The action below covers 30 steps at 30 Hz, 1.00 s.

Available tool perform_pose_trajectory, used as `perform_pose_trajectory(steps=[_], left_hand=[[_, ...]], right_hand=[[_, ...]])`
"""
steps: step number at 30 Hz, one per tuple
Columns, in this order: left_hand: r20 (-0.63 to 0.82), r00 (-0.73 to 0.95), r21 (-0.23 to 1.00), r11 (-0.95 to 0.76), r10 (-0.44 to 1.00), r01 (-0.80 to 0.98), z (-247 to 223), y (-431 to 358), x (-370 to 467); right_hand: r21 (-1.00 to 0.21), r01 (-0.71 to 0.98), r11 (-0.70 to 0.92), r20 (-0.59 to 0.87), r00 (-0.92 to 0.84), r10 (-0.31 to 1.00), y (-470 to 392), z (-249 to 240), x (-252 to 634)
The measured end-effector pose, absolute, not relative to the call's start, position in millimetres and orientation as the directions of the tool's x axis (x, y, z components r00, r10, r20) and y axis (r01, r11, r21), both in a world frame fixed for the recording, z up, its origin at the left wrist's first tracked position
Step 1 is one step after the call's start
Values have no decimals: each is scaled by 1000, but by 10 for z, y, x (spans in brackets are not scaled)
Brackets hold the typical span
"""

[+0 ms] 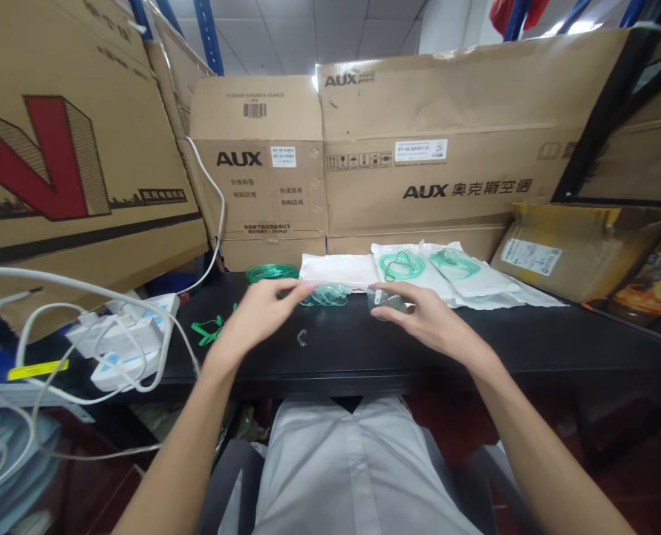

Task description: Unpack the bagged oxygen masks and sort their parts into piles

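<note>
My right hand (414, 312) is closed around a clear, greenish plastic piece (386, 300) with a small white label, held just above the black table (330, 357). My left hand (269, 308) is at the left edge of a pile of clear greenish plastic pieces (330, 294), thumb and forefinger close together; whether they pinch one of the pieces is too small to tell. Behind my left hand lies a coil of green tubing (272, 272). Green straps (208, 331) lie left of it. A small thin metal-like strip (302, 338) rests on the table between my hands.
White packets (336, 269) lie at the back, some topped with coiled green tubing (402, 265). Cardboard boxes (419, 163) stand behind the table. White power strips (133, 342) with tangled cables are at the left. A taped brown parcel (564, 245) sits at the right.
</note>
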<state>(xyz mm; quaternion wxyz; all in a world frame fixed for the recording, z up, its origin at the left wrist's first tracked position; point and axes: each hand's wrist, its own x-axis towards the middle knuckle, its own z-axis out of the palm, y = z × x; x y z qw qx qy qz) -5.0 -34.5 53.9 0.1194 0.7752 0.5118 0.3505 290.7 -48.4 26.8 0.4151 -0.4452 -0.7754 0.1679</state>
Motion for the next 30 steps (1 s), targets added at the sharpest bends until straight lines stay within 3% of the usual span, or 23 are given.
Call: perform_pose_trajectory(steps=[5, 9, 12, 14, 19, 24, 30], left_hand=[[348, 470, 710, -555, 811, 432, 385, -392, 426], [412, 429, 770, -559, 804, 307, 236, -214, 480], [412, 363, 805, -521, 836, 284, 125, -71, 475], [374, 358, 833, -480, 855, 275, 70, -21, 485], [157, 462, 958, -248, 873, 142, 87, 6, 572], [217, 408, 951, -287, 887, 117, 188, -16, 612], [264, 560, 903, -405, 785, 143, 165, 50, 451]], right_hand=[[-586, 524, 618, 516, -348, 783, -476, 183, 2723], [-732, 414, 541, 455, -294, 841, -351, 101, 2663], [-862, 308, 403, 318, -293, 902, -195, 2, 2663], [-886, 299, 354, 270, -286, 919, -133, -37, 2680], [-793, 434, 427, 391, -176, 904, -174, 13, 2697], [-738, 481, 474, 508, -66, 859, -235, 26, 2607], [-813, 349, 466, 422, -199, 885, -164, -8, 2604]])
